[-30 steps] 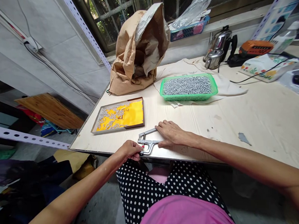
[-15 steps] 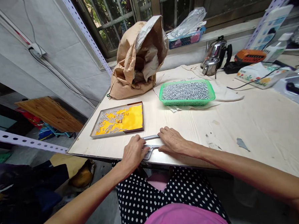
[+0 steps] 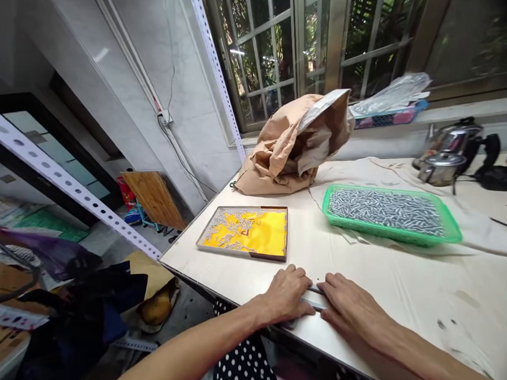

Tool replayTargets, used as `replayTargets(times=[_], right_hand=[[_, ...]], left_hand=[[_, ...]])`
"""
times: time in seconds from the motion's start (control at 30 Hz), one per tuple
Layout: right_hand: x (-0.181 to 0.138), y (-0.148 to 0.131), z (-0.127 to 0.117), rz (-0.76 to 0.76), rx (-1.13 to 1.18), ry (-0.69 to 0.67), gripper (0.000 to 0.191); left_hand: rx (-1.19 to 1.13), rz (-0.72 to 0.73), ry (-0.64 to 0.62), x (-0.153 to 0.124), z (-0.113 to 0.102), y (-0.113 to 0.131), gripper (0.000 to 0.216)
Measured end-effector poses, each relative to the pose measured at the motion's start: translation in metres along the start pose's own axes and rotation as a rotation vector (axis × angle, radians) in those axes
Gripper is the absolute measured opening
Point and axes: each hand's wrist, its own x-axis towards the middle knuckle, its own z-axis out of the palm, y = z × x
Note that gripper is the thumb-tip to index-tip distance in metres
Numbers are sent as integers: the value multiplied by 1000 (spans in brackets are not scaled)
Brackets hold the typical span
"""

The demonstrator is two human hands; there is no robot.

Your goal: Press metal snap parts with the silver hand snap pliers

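Near the front edge of the table, my left hand (image 3: 286, 293) is closed on one end of some slim grey metal handle-like pieces (image 3: 314, 303). Around their other end are the fingers of my right hand (image 3: 355, 306). Only a short stretch of the metal shows between the hands, so I cannot tell whether the bars are joined. Just beyond my left hand lies a shallow tray (image 3: 266, 257) with a yellow bottom and many small metal pins (image 3: 228, 236) scattered in it. Farther right, a green plastic basket (image 3: 453, 230) is heaped with similar pins.
A crumpled brown paper sack (image 3: 277, 155) stands at the back of the table (image 3: 395, 296). Metal pots (image 3: 441, 169) are at the back right. A blue basket (image 3: 386, 118) holding plastic bags sits on the windowsill. A perforated metal bar (image 3: 79, 193) runs along the left.
My view has swung left and up, so the table sits lower and farther right. Both hands have come closer together over the metal pieces, hiding more of them.
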Motion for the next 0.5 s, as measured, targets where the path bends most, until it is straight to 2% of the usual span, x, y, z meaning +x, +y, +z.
replayTargets(times=[0.07, 0.17, 0.37, 0.43, 0.5], right_hand=[[-1, -2, 3, -26, 34, 12, 8], [-2, -6, 1, -46, 69, 7, 13], [-2, -5, -7, -32, -6, -5, 9], [-1, -4, -10, -28, -37, 4, 30], [1, -6, -14, -26, -53, 17, 52]], left_hand=[[-32, -19, 21, -1, 4, -1, 32], [-49, -40, 23, 0, 7, 0, 27], [-93, -64, 39, 2, 6, -2, 36], [-146, -85, 89, -5, 2, -9, 52], [-223, -139, 198, -16, -3, -20, 60]])
